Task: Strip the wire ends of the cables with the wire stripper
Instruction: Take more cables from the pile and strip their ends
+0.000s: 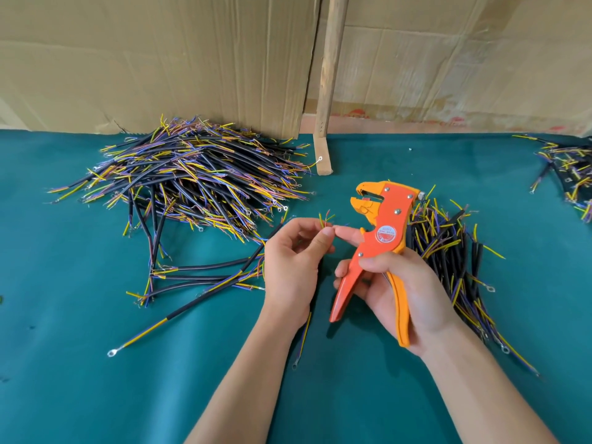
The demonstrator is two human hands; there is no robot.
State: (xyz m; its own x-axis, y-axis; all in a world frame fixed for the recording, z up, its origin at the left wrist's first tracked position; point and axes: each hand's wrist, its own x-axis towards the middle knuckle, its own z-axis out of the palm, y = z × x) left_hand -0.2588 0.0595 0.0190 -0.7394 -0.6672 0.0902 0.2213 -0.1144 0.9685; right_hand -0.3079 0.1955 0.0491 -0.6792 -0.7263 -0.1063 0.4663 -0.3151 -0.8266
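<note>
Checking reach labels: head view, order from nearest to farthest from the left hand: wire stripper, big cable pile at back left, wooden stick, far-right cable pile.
1. wire stripper, just right of the left hand, gripped by the right hand.
2. big cable pile, behind and to the left.
3. wooden stick, behind, against the cardboard.
4. far-right cable pile, at the table's right edge.

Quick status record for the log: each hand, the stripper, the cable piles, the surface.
left hand: pinches the wire ends of one cable
right hand: grips the wire stripper, forefinger touching the wire ends
wire stripper: head up, jaws open, nothing in them
large pile: far left
second pile: behind right hand
surface: green cloth
</note>
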